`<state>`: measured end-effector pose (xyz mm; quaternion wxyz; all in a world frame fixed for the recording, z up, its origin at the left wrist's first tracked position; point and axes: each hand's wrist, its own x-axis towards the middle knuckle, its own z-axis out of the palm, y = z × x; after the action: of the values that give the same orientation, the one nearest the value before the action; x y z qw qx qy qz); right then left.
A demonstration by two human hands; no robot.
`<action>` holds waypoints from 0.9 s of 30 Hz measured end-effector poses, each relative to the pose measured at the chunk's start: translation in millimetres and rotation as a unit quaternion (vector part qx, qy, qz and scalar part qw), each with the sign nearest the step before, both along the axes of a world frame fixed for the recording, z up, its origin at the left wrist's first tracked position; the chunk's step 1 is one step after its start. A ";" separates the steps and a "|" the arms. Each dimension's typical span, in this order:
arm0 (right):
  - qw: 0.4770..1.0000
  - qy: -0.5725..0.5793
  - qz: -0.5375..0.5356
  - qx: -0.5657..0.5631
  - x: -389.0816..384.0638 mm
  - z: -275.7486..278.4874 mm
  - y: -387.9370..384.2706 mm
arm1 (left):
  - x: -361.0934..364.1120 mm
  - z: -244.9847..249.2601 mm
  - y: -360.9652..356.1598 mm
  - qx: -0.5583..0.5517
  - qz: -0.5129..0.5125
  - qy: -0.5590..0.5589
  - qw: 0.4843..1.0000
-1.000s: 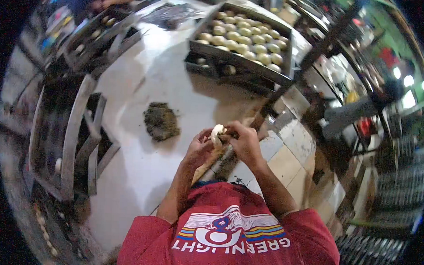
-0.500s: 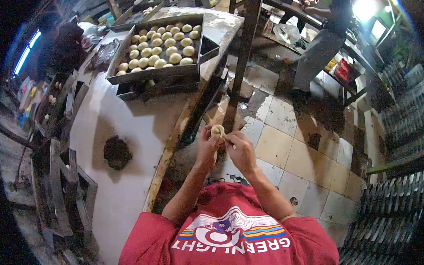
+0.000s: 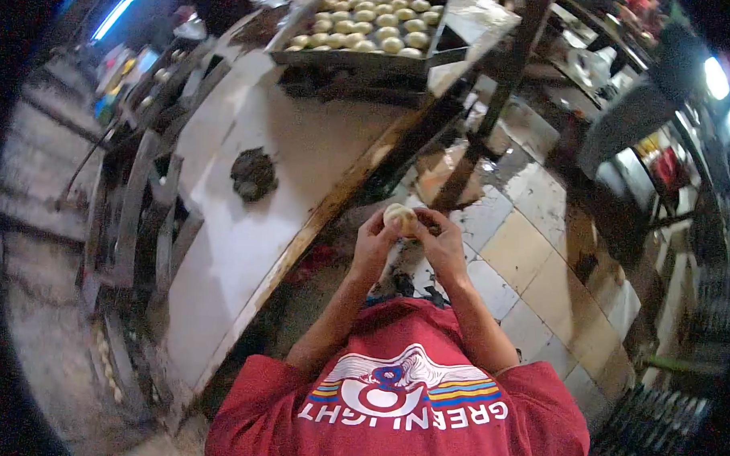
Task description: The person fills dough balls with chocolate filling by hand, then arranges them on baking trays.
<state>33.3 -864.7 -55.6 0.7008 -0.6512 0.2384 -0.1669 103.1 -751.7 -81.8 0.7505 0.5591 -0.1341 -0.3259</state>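
Observation:
A small pale dough ball (image 3: 398,216) is pinched between my two hands in front of my chest, beyond the table's edge. My left hand (image 3: 374,243) grips its left side with fingers curled round it. On the other side, my right hand (image 3: 445,245) presses thumb and fingers against the dough. Folds show on the upper face of the ball; its underside is hidden. Ahead on the table stands a dark metal tray (image 3: 347,61) holding rows of several round dough balls (image 3: 362,27).
The white-topped table (image 3: 311,146) has a worn edge to my left, with a dark lump (image 3: 254,174) on it. Wooden racks (image 3: 137,196) stand farther left. Another person's leg (image 3: 630,125) shows at upper right, above the tiled floor (image 3: 533,258).
My view has turned, so the tray and table sit farther right and higher. Both hands still hold the dough; its stretched right side now looks gathered in, and the ball appears rounder.

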 end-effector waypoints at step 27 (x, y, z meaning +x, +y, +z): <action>0.900 0.035 0.434 -0.007 -64.9 -76.2 443.5 | -216.6 -5.9 392.3 0.091 0.402 -0.133 0.901</action>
<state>-31.6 -421.2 -131.8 0.6902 -0.7006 -0.0447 0.1755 -113.5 -359.4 -87.7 0.7390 0.6691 0.0343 0.0702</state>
